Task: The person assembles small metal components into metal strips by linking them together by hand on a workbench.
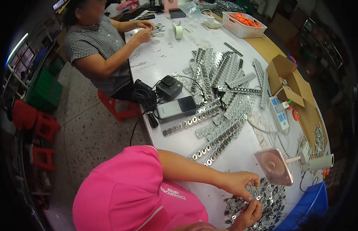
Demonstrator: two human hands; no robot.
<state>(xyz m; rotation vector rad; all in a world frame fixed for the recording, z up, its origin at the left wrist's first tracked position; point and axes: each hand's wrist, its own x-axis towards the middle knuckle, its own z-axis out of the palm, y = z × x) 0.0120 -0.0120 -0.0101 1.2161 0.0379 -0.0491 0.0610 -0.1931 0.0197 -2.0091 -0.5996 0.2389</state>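
Observation:
My left hand (pixel 240 184) and my right hand (pixel 251 214) are close together over a pile of small silvery metal pieces (pixel 274 200) at the table's near right. The left fingers are bent, with a fingertip reaching down toward the right hand. My right thumb and forefinger are pinched together just below it. Whatever sits between the fingertips is too small to make out. Beyond my left forearm lie long metal strips (pixel 225 134) made of rows of small pieces with dark round centres, heaped toward the table's middle.
A small pink fan (pixel 273 165) stands beside the pile, near a blue bin (pixel 310 202). A power strip (pixel 279 113), a cardboard box (pixel 285 79) and a grey power bank (pixel 177 109) lie farther off. Across the table, another person (pixel 105 50) handles small parts near a tape roll (pixel 177 31).

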